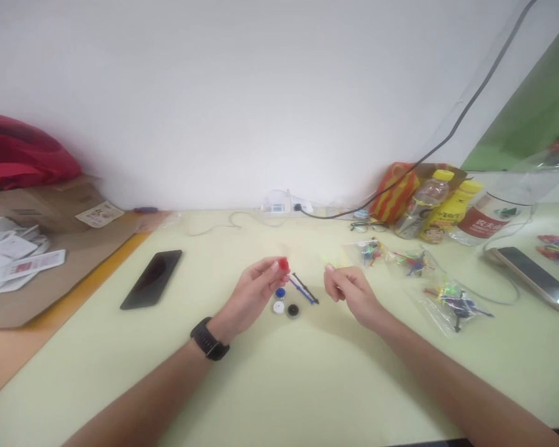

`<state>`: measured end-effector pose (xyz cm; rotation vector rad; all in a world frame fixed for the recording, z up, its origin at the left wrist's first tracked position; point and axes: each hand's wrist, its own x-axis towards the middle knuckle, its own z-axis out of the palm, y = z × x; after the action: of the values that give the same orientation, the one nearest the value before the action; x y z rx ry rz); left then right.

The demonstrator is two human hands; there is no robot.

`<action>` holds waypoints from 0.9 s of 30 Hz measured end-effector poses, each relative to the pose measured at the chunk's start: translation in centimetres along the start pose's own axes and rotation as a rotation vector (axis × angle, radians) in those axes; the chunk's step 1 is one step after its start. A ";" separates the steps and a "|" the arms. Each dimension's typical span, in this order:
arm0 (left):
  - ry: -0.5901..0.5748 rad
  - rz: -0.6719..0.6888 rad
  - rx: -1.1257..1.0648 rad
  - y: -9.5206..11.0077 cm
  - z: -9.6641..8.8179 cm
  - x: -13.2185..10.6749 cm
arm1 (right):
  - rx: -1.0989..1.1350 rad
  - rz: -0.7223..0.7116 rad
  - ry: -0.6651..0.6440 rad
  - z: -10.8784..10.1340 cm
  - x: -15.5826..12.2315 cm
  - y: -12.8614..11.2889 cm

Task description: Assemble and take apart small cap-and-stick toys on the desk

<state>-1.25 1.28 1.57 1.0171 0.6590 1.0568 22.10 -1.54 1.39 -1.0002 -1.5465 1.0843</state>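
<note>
My left hand (251,288), wearing a black watch, is closed with a small red round plastic piece (284,264) pinched at its fingertips. To its right, my right hand (351,290) is closed in a pinch. A thin, pale yellow stick (325,258) shows faintly at its fingertips, blurred against the table. Between and below the hands lie a blue round piece (280,292), a white round piece (278,307) and a black round piece (293,310). Beside them, a blue stick (302,290) and a black stick (306,288) lie side by side.
Clear bags of coloured plastic parts (456,305) lie on the right, near a phone (538,278). Bottles (451,211) and glasses (369,226) stand or lie behind. Another phone (151,279) and a cardboard box (51,205) are leftward. A cable (414,164) runs to a power strip (279,203).
</note>
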 end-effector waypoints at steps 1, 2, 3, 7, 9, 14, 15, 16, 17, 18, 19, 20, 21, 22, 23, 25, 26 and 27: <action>0.002 -0.005 -0.021 0.0 0.0 0.0 | 0.002 0.001 0.003 0.0 0.0 0.0; 0.003 -0.010 -0.035 0.1 0.0 0.0 | 0.004 0.004 0.005 0.0 0.0 0.0; 0.003 -0.015 -0.046 0.0 0.0 0.0 | 0.007 0.005 0.007 0.0 0.0 0.0; -0.002 -0.032 -0.056 -0.1 -0.3 0.0 | 0.024 -0.005 0.010 0.1 0.0 -0.1; -0.004 -0.048 -0.046 -0.2 -0.4 0.0 | 0.037 -0.013 0.012 0.2 0.0 -0.2; -0.022 -0.073 -0.055 0.0 -0.2 -0.2 | 0.050 -0.062 0.005 0.5 -0.1 -0.1; -0.023 -0.073 -0.060 0.0 -0.1 -0.2 | 0.050 -0.069 0.009 0.5 -0.1 0.0; -0.026 -0.076 -0.062 0.0 0.0 -0.2 | 0.046 -0.074 0.018 0.5 0.0 0.1; -0.029 -0.081 -0.060 0.0 0.0 -0.2 | 0.036 -0.081 0.030 0.4 0.0 0.2; -0.034 -0.086 -0.056 0.0 0.0 -0.2 | 0.018 -0.090 0.044 0.4 0.0 0.3; -0.040 -0.090 -0.049 0.0 0.0 -0.2 | -0.007 -0.101 0.058 0.3 0.0 0.3; -0.045 -0.092 -0.038 -0.1 0.0 -0.2 | -0.037 -0.114 0.071 0.3 0.0 0.3; -0.049 -0.093 -0.021 -0.1 -0.1 -0.2 | -0.066 -0.129 0.081 0.3 -0.1 0.3; -0.050 -0.091 0.000 -0.2 -0.2 -0.2 | -0.094 -0.144 0.087 0.3 -0.1 0.2; -0.049 -0.089 0.025 -0.3 -0.3 -0.2 | -0.118 -0.158 0.089 0.4 -0.2 0.1; -0.054 -0.088 0.079 -0.4 -0.4 -0.2 | -0.153 -0.183 0.084 0.6 -0.4 0.0; -0.062 -0.084 0.100 -0.5 -0.4 -0.2 | -0.164 -0.191 0.077 0.7 -0.5 -0.1; -0.074 -0.076 0.113 -0.6 -0.5 -0.2 | -0.170 -0.196 0.070 0.7 -0.5 -0.1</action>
<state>-1.51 1.13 0.85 1.1148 0.6971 0.9196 21.46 -2.20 1.28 -0.9663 -1.6623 0.7846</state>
